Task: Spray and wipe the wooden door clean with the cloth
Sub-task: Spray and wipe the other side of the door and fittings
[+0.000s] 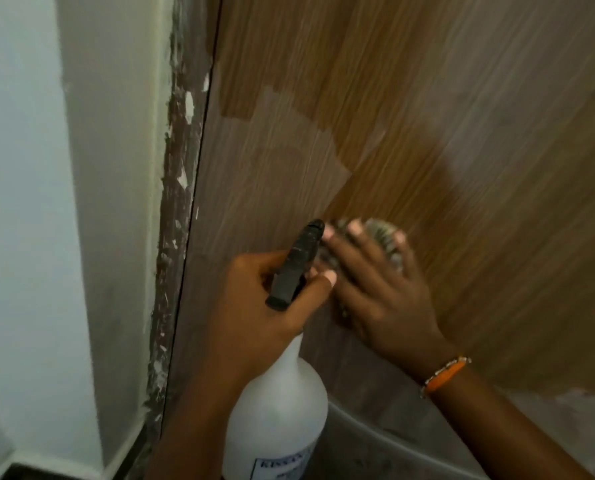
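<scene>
Grey, patterned cloth peeks out from under the right hand, whose fingers lie spread and nearly straight, pressing it flat against the wooden door. The left hand is wrapped round the neck of a white spray bottle, with a finger beside the black trigger head, which points toward the door just beside the right hand.

The step in hand looks like wiping. The panel shows darker, richer patches next to dull, hazy ones, so the wiping probably works best in overlapping strokes along the grain, with even pressure from the whole palm, carried on into the pale areas at left and lower right. Any spraying should be aimed clear of the fingers.

Most of the cloth is hidden beneath the hand, so its size and how it is folded cannot be told. The bottle's label is cut off at the bottom edge. The chipped door frame and pale wall are blurred.
</scene>
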### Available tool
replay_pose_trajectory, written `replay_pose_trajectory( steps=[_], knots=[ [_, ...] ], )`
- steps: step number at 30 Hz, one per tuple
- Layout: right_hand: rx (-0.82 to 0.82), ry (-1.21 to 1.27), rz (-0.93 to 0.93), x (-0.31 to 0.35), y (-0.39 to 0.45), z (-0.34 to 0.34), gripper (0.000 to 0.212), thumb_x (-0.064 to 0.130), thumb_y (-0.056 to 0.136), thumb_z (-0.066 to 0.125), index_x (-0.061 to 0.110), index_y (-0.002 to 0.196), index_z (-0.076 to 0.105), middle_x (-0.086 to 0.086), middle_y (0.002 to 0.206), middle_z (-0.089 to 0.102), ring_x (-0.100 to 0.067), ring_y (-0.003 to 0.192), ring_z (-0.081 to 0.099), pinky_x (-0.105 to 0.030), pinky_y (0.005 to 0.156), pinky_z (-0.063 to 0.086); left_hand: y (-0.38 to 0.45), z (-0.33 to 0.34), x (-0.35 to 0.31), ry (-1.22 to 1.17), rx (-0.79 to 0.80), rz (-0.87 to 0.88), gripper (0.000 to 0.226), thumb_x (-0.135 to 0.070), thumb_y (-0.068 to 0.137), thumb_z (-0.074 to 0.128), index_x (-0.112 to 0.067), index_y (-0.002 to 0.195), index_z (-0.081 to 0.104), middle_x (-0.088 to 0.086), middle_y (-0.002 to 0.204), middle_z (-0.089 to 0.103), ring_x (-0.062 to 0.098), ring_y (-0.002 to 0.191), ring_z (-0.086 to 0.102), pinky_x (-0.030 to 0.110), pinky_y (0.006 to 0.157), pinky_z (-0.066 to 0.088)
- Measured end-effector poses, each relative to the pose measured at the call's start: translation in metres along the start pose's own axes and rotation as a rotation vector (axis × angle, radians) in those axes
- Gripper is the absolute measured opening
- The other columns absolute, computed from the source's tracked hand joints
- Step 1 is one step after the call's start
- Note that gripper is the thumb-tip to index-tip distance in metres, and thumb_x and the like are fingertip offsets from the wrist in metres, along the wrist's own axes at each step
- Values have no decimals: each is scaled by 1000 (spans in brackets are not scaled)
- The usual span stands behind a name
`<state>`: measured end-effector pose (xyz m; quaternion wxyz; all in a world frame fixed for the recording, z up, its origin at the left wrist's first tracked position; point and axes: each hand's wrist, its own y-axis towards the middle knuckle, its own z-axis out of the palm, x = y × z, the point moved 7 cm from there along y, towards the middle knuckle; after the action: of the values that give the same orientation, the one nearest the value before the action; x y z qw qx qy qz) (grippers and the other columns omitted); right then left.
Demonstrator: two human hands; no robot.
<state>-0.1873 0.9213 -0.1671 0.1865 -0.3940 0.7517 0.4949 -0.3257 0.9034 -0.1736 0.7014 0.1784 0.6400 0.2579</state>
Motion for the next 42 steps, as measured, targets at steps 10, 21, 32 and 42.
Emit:
replay_pose_trajectory(
  steps=[10,21,32,42],
  knots=[
    [-71,-17,38,-54,67,-40,46,18,100,34,21,145,40,-12,151,35,-30,141,30,-50,116,6,-9,-15,0,139,-44,-68,33,-37,71,67,-8,56,61,-5,45,54,5,44,53,9,49,39],
    [-87,62,80,-1,58,-10,52,23,96,49,21,147,36,-9,154,29,-29,144,23,-48,118,2,-13,-49,-5,192,-143,-55,58,-60,63,59,-4,69,69,10,62,66,20,56,63,23,58,50],
    [-110,60,-114,-15,91,-23,53,11,90,56,20,141,45,-13,140,32,-38,131,31,-50,111,24,-18,-60,-8,254,-180,-80,48,-59,63,63,-12,67,71,2,65,69,16,60,65,21,60,51],
    [-257,30,91,-7,115,-20,57,10,82,58,13,138,50,-19,130,54,-37,127,35,-47,113,19,-24,-82,3,297,-247,-144,64,-68,60,59,-6,71,70,12,68,69,24,66,66,41,72,55]
  ],
)
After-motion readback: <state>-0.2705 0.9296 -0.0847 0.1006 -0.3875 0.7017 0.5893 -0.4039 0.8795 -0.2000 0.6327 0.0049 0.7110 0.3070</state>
